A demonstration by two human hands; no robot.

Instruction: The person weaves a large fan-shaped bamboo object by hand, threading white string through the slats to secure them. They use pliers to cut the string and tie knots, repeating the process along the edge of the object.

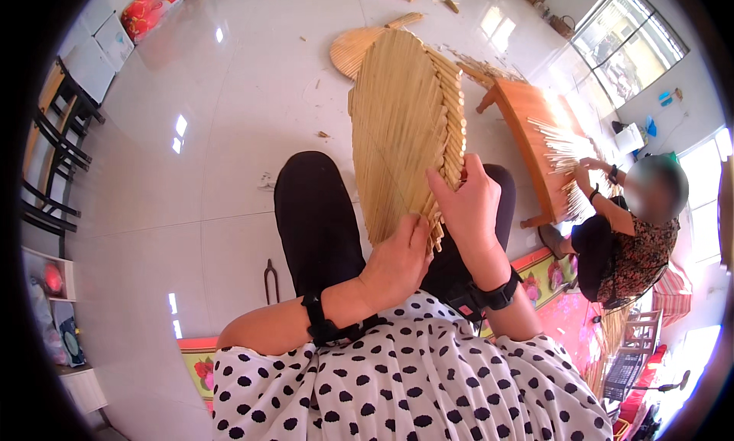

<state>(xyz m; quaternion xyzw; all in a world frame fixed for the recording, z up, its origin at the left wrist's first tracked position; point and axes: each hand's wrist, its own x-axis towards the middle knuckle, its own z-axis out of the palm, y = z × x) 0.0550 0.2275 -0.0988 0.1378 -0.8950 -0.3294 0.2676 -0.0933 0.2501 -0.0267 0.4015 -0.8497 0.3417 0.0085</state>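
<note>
A large oval panel of woven straw stalks (394, 127) stands tilted up above my knees, its flat face toward the left and a thick braided rim along its right side. My left hand (397, 261) grips the panel's lower end, thumb and fingers closed on the edge. A little higher, my right hand (468, 208) pinches the braided rim, its fingertips partly hidden behind the stalks. Dark bands circle both wrists.
Another woven straw piece (353, 49) lies on the tiled floor beyond. Scissors (271, 280) rest by my left knee. At right, a person (638, 227) handles straw stalks on a low wooden table (527, 143). Dark chairs (61, 143) line the left wall.
</note>
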